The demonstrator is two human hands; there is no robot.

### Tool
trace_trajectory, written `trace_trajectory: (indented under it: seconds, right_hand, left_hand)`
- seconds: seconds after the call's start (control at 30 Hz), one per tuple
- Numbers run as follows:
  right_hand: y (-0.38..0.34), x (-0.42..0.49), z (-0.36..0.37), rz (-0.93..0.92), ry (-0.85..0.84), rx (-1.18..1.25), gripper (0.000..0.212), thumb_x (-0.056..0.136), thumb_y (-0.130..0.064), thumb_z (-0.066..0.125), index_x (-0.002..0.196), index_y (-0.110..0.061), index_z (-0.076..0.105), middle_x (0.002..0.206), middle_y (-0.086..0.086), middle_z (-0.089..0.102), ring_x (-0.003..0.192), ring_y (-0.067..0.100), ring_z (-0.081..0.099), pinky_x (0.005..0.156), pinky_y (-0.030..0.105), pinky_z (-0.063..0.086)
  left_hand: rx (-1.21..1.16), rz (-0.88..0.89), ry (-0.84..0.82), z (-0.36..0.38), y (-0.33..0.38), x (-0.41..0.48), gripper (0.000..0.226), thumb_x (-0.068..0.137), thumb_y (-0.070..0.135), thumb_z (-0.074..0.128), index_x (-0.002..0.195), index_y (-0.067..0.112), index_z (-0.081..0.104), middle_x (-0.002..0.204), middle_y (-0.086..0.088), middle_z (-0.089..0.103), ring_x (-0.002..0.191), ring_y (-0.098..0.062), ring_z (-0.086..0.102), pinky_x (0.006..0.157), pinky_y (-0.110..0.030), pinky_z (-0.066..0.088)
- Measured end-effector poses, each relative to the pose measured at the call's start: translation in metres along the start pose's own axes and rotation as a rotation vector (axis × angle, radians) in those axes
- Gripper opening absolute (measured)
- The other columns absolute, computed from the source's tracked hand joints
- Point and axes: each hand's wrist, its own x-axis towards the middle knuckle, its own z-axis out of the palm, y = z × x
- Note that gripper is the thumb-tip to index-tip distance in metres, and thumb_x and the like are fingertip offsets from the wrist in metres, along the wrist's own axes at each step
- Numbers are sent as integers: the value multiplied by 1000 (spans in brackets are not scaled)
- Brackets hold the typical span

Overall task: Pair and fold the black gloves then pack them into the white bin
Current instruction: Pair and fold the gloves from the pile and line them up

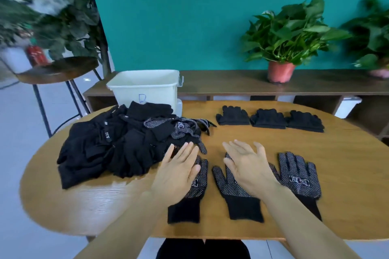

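Three black dotted gloves lie flat near the table's front: a left glove (pixel 189 202), a middle glove (pixel 235 193) and a right glove (pixel 299 178). My left hand (pixel 179 170) hovers flat over the left glove, fingers straight. Fingers spread, my right hand (pixel 248 166) is over the middle glove and holds nothing. A heap of black gloves (pixel 117 145) covers the table's left side. Three folded glove pairs (pixel 268 119) sit in a row at the back. The white bin (pixel 145 88) stands behind the heap.
The round wooden table (pixel 347 174) has bare wood on its right side. A low wooden shelf (pixel 231 83) runs behind, carrying a potted plant (pixel 282 52) and another at the far right. A stool (pixel 56 69) stands at the left.
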Motion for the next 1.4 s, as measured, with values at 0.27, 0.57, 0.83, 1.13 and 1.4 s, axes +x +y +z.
trace_trajectory:
  seconds: [0.27, 0.57, 0.83, 1.13, 1.4]
  right_hand:
    - [-16, 64, 30, -132, 398, -88, 37, 69, -22, 88, 103, -17, 75, 96, 0, 76, 101, 23, 70, 92, 45, 26]
    - [-60, 161, 55, -295, 329, -85, 37, 66, -33, 86, 99, -24, 72, 92, -9, 73, 104, 19, 67, 93, 44, 29]
    - [-82, 205, 86, -318, 251, -98, 29, 70, -42, 79, 92, -24, 69, 81, -10, 70, 100, 21, 63, 96, 45, 28]
    - [-92, 209, 69, -333, 401, -108, 27, 87, -29, 52, 64, -27, 64, 62, -11, 64, 82, 17, 60, 94, 41, 27]
    - [-95, 196, -25, -179, 405, 386, 23, 90, -35, 56, 88, -25, 76, 80, -8, 69, 91, 18, 61, 89, 35, 34]
  left_hand:
    - [48, -56, 102, -1, -74, 15, 52, 103, 35, 27, 128, 9, 63, 134, -4, 62, 128, -18, 56, 112, -33, 22]
    - [110, -54, 199, 16, -145, 58, 46, 77, 40, 77, 116, 16, 73, 122, 1, 69, 115, -12, 64, 113, -29, 18]
    - [87, -50, 331, 30, -165, 73, 33, 77, 41, 58, 97, 22, 77, 104, 11, 74, 96, -7, 69, 108, -34, 27]
    - [99, -82, 328, 18, -161, 68, 36, 70, 45, 68, 99, 23, 75, 102, 13, 74, 96, -7, 69, 108, -38, 24]
    - [-393, -265, 440, -85, -134, 81, 17, 93, 31, 58, 90, 25, 74, 78, 14, 72, 75, -8, 64, 88, -32, 46]
